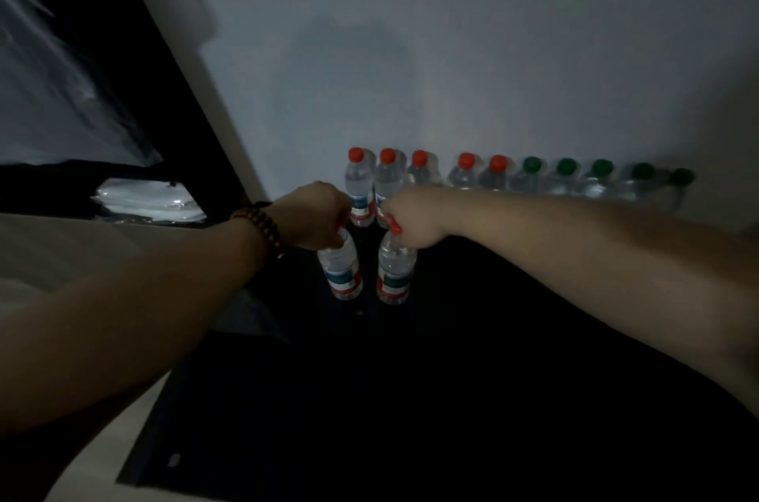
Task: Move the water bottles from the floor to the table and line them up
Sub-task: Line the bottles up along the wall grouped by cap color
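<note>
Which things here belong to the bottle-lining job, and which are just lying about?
Job: left hand, right hand, left-held bottle, right-held bottle, back row of bottles, dark table.
Not needed: clear plastic sheeting, worn bead bracelet.

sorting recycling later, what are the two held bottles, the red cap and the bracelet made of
The left-hand bottle and right-hand bottle look like clear thin plastic: see-through walls, printed label bands. The red cap of the right one looks like opaque plastic. The bracelet seems dark round beads, perhaps wood; too dim to be sure.
</note>
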Demonstrator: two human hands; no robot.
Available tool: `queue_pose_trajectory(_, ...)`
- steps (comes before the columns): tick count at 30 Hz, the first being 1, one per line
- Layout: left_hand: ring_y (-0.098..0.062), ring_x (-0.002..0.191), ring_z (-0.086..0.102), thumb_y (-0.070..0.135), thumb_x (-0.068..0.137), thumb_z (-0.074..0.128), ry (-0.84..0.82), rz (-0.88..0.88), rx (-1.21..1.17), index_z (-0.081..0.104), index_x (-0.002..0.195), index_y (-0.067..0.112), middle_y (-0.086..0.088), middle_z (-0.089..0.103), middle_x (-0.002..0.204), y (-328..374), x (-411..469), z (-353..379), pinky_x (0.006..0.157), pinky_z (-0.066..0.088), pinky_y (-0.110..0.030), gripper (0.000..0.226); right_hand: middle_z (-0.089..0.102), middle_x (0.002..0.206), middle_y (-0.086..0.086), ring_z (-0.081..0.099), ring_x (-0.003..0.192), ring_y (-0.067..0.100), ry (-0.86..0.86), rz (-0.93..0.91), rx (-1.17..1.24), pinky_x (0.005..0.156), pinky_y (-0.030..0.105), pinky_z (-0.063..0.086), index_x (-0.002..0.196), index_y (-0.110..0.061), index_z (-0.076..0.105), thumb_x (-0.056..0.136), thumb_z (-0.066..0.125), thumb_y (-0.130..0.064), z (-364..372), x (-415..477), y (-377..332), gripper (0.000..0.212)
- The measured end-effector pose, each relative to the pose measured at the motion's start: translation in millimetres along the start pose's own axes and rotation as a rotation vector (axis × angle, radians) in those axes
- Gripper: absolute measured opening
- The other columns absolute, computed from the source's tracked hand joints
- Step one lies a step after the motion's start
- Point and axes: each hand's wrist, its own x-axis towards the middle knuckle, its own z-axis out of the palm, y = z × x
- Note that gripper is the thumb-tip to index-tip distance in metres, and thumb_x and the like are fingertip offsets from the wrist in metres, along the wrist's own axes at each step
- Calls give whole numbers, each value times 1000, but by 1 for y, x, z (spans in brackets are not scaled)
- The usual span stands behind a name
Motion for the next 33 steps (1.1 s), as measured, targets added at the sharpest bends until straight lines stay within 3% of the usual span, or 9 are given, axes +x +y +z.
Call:
queue_pose_trajectory(3, -17, 88, 52, 34, 84, 74, 29, 18, 6, 61, 95, 26, 1, 56, 99, -51, 29, -5, 70, 44, -30, 19, 65, 98, 2, 63, 80, 20, 5, 61, 59, 63, 33, 51, 113, -15, 62, 95, 63, -24, -16, 53, -7, 20)
queue_pose_trajectory(5, -19, 92, 51, 32, 84, 74, 31, 38, 16, 61, 96, 24, -1, 53, 101, -79, 48, -7, 76, 49, -34, 20, 61, 109, 0, 62, 89, 21, 10, 82, 73, 61, 28, 43, 126, -6, 57, 97, 59, -21, -26, 86, -8, 32)
queue_pose_trajectory(9, -25, 100, 56, 28, 84, 73, 59, 60, 29, 62, 96, 23, -1, 47, 99, -121, 85, -8, 78, 49, -35, 17, 62, 125, 12, 54, 92, 20, 72, 104, 116, 62, 23, 34, 136, -8, 54, 96, 62, -19, -37, 141, -4, 43)
queue_pose_trajectory(13, -29, 102, 59, 22, 85, 71, 62, 40, -10, 63, 100, 21, -3, 46, 101, -146, 115, -5, 79, 49, -35, 17, 50, 85, -1, 50, 71, 14, 91, 174, 95, 61, 30, 42, 126, -13, 54, 92, 64, -20, -40, 183, 0, 36)
queue_pose_trajectory(16, -29, 106, 58, 18, 85, 71, 49, 43, -50, 64, 104, 19, -6, 51, 109, -155, 134, -2, 79, 47, -34, 21, 43, 79, -4, 43, 66, 9, 92, 202, 104, 52, 28, 36, 119, -16, 57, 91, 63, -19, -43, 204, 2, 29)
queue_pose_trajectory(19, -32, 112, 59, 16, 87, 69, 50, 26, -68, 62, 118, 13, -12, 56, 122, -157, 150, 0, 83, 49, -34, 32, 50, 82, -2, 44, 63, 12, 106, 199, 97, 50, 26, 33, 117, -14, 62, 91, 62, -19, -40, 222, -3, 27)
queue_pose_trajectory(24, -28, 128, 54, 13, 91, 64, 43, 57, -112, 54, 140, 13, -10, 51, 145, -161, 164, 3, 105, 48, -37, 50, 65, 113, 12, 51, 80, 21, 96, 219, 76, 65, 31, 40, 116, -10, 63, 95, 58, -16, -39, 240, -9, 23)
queue_pose_trajectory(30, -26, 124, 56, 7, 88, 63, 97, 73, -199, 55, 139, 21, -5, 53, 143, -166, 165, 14, 102, 48, -36, 54, 63, 121, 11, 53, 89, 22, 143, 273, 74, 70, 32, 40, 123, -10, 60, 94, 61, -10, -36, 254, -13, 29)
queue_pose_trajectory(33, -27, 125, 55, 6, 88, 61, 143, 64, -220, 58, 138, 21, -6, 54, 142, -168, 165, 23, 103, 47, -36, 52, 62, 128, 15, 62, 111, 31, 167, 295, 56, 73, 35, 40, 128, -8, 57, 95, 57, -8, -27, 258, -14, 33)
